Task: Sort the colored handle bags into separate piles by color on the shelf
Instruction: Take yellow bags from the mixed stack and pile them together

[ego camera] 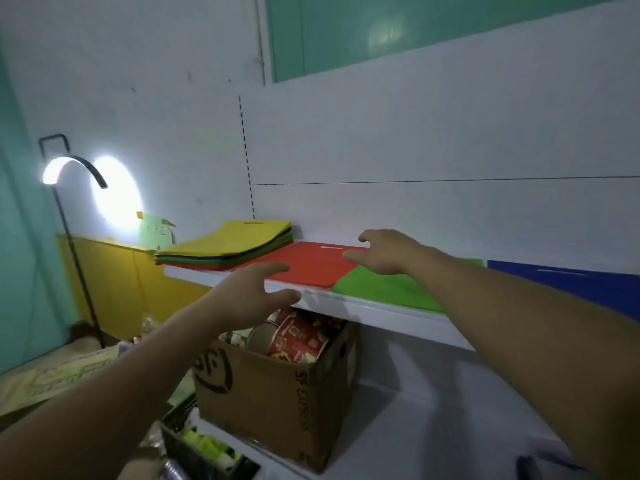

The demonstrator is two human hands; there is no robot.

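My left hand hovers at the front edge of the white shelf, fingers spread and relaxed, holding nothing. I cannot tell whether its fingertips brush the edge. My right hand reaches further in, over the far right corner of the flat red handle bag, fingers apart and loosely bent, gripping nothing. Whether it touches the fabric I cannot tell.

The red bag lies flat in the middle of the shelf, with its slot handle toward the back wall and its near edge running almost along the front edge. Only a thin bare white strip of shelf shows in front of it. At the shelf's left end sits the mixed stack of flat handle bags, yellow on top with green, blue and red layers showing at its edges. The stack lies just beside the red bag's left side and its near corner comes close to the front edge. Right of the red bag a flat green handle bag lies against the red one's right corner, its near edge reaching the shelf front. Further right, near the back, lies a flat blue handle bag, partly hidden by my right forearm.

Below the shelf's front edge a brown cardboard box of red printed cups stands on the lower white shelf, directly under my left hand.
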